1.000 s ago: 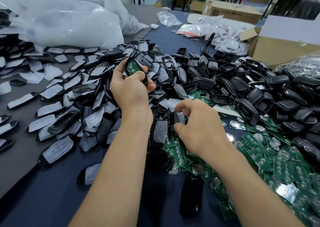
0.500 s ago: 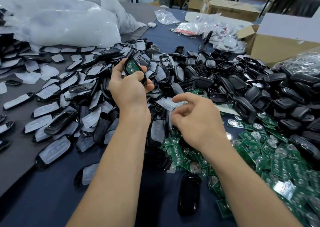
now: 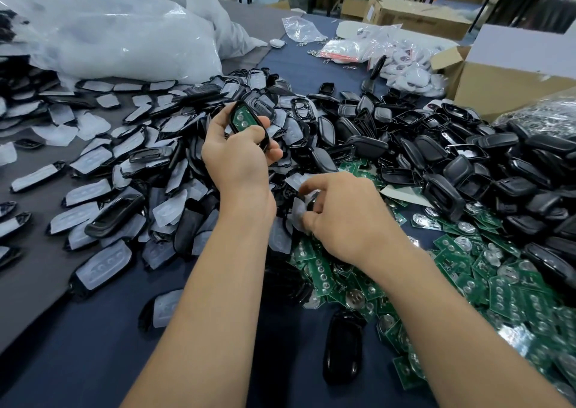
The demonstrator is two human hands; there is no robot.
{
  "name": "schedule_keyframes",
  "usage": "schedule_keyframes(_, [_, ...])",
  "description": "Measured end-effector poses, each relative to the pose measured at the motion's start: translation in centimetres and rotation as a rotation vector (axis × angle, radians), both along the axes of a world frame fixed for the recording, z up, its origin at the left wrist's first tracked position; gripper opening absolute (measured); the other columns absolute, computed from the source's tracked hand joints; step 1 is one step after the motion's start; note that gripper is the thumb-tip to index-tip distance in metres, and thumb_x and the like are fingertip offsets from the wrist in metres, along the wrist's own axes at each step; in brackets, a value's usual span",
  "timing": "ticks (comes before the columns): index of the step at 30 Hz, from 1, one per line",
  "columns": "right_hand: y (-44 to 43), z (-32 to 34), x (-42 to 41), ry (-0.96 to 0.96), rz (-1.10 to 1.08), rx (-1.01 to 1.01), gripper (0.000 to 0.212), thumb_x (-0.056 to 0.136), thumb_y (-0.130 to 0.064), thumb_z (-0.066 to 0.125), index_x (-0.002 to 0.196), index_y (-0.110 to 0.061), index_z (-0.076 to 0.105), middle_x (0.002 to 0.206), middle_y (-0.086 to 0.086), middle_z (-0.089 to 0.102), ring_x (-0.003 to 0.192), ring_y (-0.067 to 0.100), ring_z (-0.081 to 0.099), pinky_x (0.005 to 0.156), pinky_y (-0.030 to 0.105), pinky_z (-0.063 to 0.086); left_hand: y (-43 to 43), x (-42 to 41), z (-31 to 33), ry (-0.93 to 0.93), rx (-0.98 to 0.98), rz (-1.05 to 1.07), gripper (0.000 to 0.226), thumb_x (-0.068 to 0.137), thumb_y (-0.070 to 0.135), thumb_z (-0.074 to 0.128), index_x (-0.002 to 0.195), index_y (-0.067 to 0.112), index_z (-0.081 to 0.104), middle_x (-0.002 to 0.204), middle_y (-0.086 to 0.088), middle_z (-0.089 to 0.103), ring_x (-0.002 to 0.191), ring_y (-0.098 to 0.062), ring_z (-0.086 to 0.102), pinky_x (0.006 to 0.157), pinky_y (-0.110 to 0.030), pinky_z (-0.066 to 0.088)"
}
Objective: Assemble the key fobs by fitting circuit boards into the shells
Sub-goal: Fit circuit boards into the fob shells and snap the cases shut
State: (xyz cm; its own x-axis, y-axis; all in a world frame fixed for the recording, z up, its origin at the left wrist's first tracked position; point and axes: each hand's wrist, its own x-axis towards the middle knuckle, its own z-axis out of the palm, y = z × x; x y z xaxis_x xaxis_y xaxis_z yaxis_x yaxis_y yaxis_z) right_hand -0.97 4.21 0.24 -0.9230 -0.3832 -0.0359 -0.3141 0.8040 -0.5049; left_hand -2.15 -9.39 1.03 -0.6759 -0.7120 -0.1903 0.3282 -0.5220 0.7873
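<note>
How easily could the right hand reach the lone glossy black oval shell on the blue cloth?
Probably yes: the glossy black oval shell lies uncovered beside the right forearm. But the right hand pinches a white-padded black piece, so it must release that first.

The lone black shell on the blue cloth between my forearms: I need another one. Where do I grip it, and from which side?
Probably pinch the black shell across its long edges, near half, from above: it lies flat, pointing away, and circuit boards crowd its far right end.
</note>
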Motion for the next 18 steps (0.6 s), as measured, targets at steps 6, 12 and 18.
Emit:
schedule_keyframes(6, [-0.3,1.6,-1.5,0.004,0.226,0.187,0.046,0.088,-0.016,0.068,0.129,-0.035,0.068,0.077,-0.003,0.073,0.074,0.019,0.068,0.073,0.036,0.061,0.2,0.1,0.2,-0.006,-0.002,-0.009,0.045,0.091,-0.017,0.05,0.127,0.008,0.063,0.077,-0.005,0.07,0.047,-0.016,0.052,0.046,-0.023,0.048])
schedule_keyframes(12, [-1.2,2.4,-2.0,0.13,0.496,0.228,0.05,0.072,-0.003,0.064,0.107,-0.035,0.078,0.101,-0.008,0.074,0.086,0.008,0.06,0.073,0.024,0.05,0.0,0.1,0.1,-0.014,0.009,-0.012,0.043,0.092,-0.017,0.05,0.123,0.011,0.064,0.078,-0.006,0.069,0.049,-0.016,0.052,0.047,-0.023,0.048])
schedule_keyframes(18, [1.7,0.8,-1.9,0.1,0.16,-0.243,0.014,0.074,-0.02,0.089,0.075,-0.028,0.078,0.059,-0.014,0.064,0.052,0.002,0.055,0.054,0.015,0.046,-0.1,0.3,-0.1,-0.027,0.012,-0.029,0.042,0.092,-0.015,0.051,0.121,0.013,0.064,0.082,-0.008,0.071,0.05,-0.017,0.054,0.047,-0.023,0.049])
